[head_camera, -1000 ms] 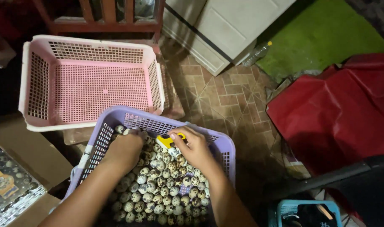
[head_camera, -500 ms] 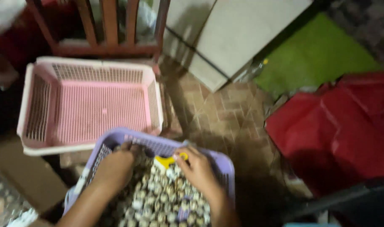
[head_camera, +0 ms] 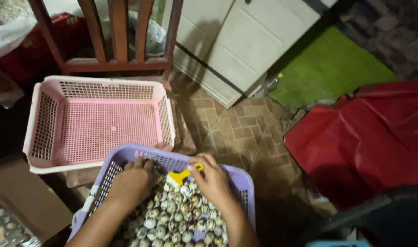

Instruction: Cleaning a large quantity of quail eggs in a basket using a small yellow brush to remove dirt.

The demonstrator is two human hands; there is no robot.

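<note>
**Fingers in the eggs**

Our right fingers (head_camera: 200,165) pinch a yellow tool (head_camera: 181,176), long axis pointing left toward our left hand (head_camera: 133,183), which curls palm-down into speckled eggs (head_camera: 172,219) filling the purple basket (head_camera: 245,192); its grip is hidden.

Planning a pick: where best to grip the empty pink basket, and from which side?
Grip the pink basket by its near long rim, coming from above. The rim is a wide flat lip, bare and upright-facing. The far side is crowded by the wooden chair, and the purple basket sits just below.
</note>
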